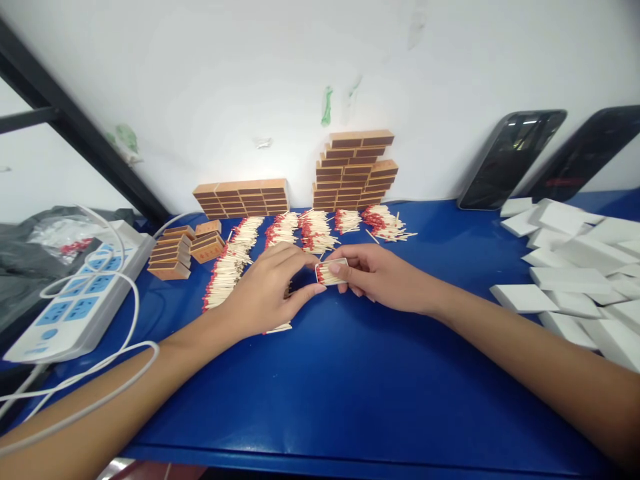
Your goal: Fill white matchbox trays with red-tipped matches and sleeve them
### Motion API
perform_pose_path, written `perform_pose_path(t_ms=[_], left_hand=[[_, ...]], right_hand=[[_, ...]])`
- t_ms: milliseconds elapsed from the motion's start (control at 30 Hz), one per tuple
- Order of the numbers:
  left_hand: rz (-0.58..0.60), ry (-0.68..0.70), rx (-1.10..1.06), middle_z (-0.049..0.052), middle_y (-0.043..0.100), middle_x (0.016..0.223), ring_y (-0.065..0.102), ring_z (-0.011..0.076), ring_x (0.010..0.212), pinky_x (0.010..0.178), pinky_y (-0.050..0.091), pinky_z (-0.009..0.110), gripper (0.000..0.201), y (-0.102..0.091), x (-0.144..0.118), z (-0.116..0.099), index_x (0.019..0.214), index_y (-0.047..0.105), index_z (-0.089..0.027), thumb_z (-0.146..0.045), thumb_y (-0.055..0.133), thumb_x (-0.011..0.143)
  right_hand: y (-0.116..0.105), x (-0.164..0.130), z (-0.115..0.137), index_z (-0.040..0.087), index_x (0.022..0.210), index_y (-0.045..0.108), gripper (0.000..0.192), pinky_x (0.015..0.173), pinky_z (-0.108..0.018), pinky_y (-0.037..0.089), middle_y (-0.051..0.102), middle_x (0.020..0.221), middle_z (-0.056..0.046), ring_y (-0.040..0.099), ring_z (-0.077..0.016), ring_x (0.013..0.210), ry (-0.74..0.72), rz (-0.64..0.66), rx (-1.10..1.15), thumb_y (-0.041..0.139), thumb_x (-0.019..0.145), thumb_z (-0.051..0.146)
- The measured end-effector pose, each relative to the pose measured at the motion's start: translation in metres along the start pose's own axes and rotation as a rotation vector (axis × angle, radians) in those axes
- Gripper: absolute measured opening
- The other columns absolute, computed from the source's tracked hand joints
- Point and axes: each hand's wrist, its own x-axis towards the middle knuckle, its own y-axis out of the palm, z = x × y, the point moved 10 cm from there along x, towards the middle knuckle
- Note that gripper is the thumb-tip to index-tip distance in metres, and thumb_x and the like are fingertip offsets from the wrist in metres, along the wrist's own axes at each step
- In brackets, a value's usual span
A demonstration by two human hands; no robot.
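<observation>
**Small tray of matches pinched between both hands**

Held just above the blue tabletop point(350, 373), near its middle: a small open cardboard matchbox tray point(331, 272) filled with red-tipped wooden matches, long axis running left to right, red heads toward the left end. Left hand point(267, 290) curled, thumb and forefinger closed on the tray's left end. Right hand point(377, 277) pinching the right end, fingers folded under; both equally near, tray directly between them. Just beyond, loose rows of red-tipped matches point(280, 233) fanned across the tabletop. Behind those, stacked brown matchbox sleeves point(350, 173) against the white wall. Well apart to the right, a heap of white cardboard trays point(575, 280). Far left, a white power strip point(80, 293) with looping cable.
</observation>
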Motion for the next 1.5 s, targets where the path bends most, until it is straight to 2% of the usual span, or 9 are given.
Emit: perform_pose_path(t_ms=[400, 633, 1500], left_hand=[[0.021, -0.011, 0.007, 0.007, 0.071, 0.105, 0.065, 0.0244, 0.100, 0.090, 0.051, 0.041, 0.025, 0.004, -0.002, 0.003, 0.116, 0.065, -0.019, -0.040, 0.066, 0.103], [0.091, -0.028, 0.006, 0.009, 0.072, 0.113, 0.067, 0.0262, 0.107, 0.097, 0.053, 0.043, 0.027, 0.012, -0.004, 0.004, 0.124, 0.064, -0.020, -0.039, 0.063, 0.105], [0.068, -0.011, -0.010, 0.007, 0.072, 0.109, 0.068, 0.0250, 0.103, 0.093, 0.054, 0.042, 0.025, 0.011, -0.004, 0.004, 0.121, 0.064, -0.021, -0.039, 0.065, 0.104]], right_hand=[[0.000, 0.000, 0.003, 0.019, 0.101, 0.069, 0.050, 0.061, -0.029, 0.045, 0.067, 0.076, -0.001, 0.055, -0.0127, 0.063, 0.004, -0.015, -0.045, 0.059, 0.098, 0.067], [0.001, -0.002, 0.007, 0.019, 0.098, 0.069, 0.047, 0.064, -0.030, 0.046, 0.067, 0.076, -0.001, 0.057, -0.0145, 0.067, -0.020, -0.029, -0.078, 0.060, 0.098, 0.065], [0.001, -0.001, 0.005, 0.020, 0.099, 0.071, 0.044, 0.065, -0.031, 0.045, 0.065, 0.075, -0.001, 0.056, -0.0150, 0.067, -0.034, -0.025, -0.107, 0.059, 0.100, 0.063]])
